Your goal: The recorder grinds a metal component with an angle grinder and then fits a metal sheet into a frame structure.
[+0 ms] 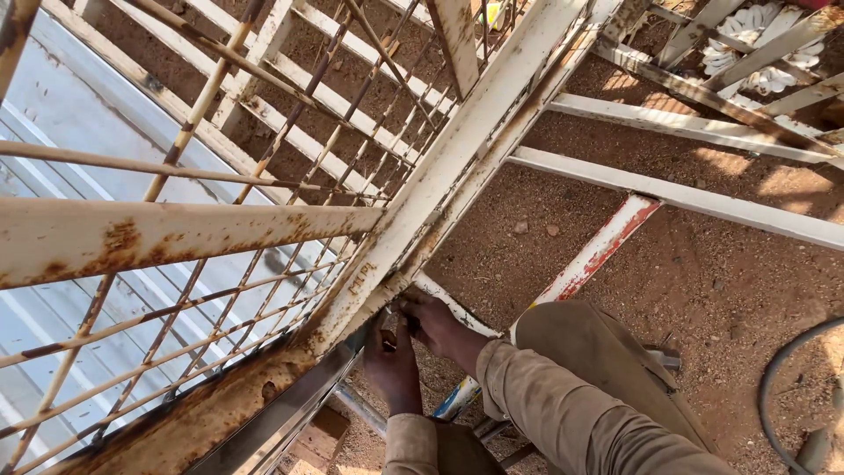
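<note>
Two hands are working close together under the rusty frame; I am looking down past my bent knee in tan trousers (pixel 598 387); my left hand (pixel 393 362) is reaching up from below, fingers curled toward a small dark piece I cannot make out, so I cannot tell whether it is clamped on anything; my right hand (pixel 432 321) is coming in from the side, fingers bunched at the underside of the white angle-iron bar (pixel 457 167), seemingly pinching something small there, though the grip itself is hidden; both hands are meeting at that spot because the bar's lower edge is where the fitting sits. Beside them the rusted mesh panel (pixel 202 290) is leaning over pale corrugated sheeting (pixel 53 105); a red-and-white painted bar (pixel 598 251) is lying on the sandy ground (pixel 703 281); a dark hose (pixel 782 378) is curving at the right; farther off, more white-painted frames (pixel 686 123) are stacked across the dirt.
</note>
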